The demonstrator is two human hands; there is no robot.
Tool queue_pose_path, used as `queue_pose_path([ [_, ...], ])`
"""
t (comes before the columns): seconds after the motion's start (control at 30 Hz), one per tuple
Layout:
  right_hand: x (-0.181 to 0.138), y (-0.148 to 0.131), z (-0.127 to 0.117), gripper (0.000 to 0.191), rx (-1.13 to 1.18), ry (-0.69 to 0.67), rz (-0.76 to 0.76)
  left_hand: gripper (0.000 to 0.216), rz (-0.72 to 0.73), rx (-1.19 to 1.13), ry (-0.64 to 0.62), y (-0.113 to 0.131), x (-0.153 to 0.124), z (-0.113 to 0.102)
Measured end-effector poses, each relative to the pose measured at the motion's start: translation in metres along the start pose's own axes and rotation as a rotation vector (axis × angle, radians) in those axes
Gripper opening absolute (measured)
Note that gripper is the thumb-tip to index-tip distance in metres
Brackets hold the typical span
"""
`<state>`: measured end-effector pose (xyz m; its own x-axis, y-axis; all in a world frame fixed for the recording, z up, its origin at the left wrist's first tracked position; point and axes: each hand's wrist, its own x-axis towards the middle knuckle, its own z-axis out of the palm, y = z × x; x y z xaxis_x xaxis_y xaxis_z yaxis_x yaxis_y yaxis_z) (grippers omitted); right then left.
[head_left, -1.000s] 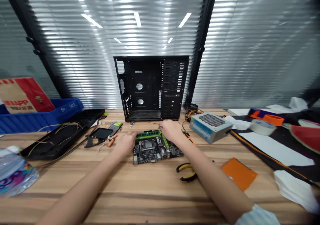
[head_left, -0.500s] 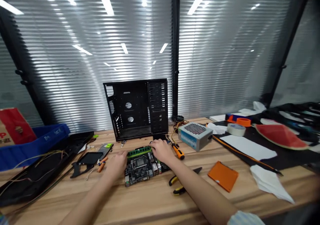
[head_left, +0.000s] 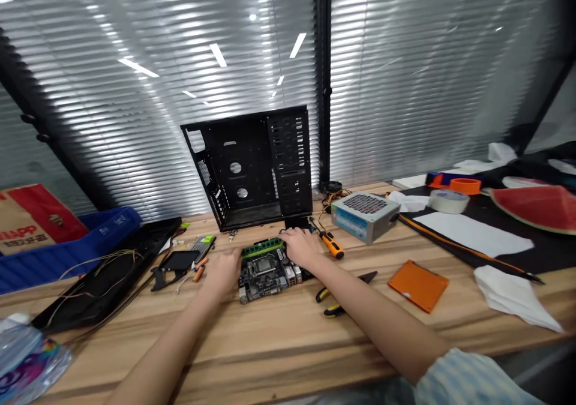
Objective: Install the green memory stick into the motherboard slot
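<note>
A black motherboard [head_left: 261, 276] lies flat on the wooden table in front of me. Along its far edge stands a green memory module [head_left: 263, 247], in or at the slots there. My left hand [head_left: 225, 268] is closed on the board's left edge, by one end of the module, its fingertips partly hidden. At the far right corner, my right hand [head_left: 299, 246] bends its fingers over the board by the module's other end. The bare processor socket [head_left: 264, 265] shows between the hands. Close to my right forearm lie yellow-and-black pliers [head_left: 333, 311].
Behind the board stands an open black computer case [head_left: 252, 171]. Rightward are an orange screwdriver [head_left: 333, 246], a power supply [head_left: 364, 213] and an orange flat cover [head_left: 418, 285]. On the left are a black panel with wires [head_left: 99, 285] and a blue bin [head_left: 67, 249].
The view has tilted down and shifted left, so a clear plastic package now shows at lower left. Both hands stay at the same ends of the motherboard.
</note>
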<state>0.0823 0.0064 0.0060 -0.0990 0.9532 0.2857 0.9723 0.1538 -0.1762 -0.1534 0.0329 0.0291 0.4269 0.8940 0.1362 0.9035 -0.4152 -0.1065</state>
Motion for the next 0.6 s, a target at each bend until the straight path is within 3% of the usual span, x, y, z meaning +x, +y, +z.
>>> queue_pose_path([
  [0.6, 0.007, 0.006, 0.014, 0.047, 0.116, 0.024, -0.016, 0.025, 0.007, 0.02, -0.01, 0.004, -0.003, -0.001],
])
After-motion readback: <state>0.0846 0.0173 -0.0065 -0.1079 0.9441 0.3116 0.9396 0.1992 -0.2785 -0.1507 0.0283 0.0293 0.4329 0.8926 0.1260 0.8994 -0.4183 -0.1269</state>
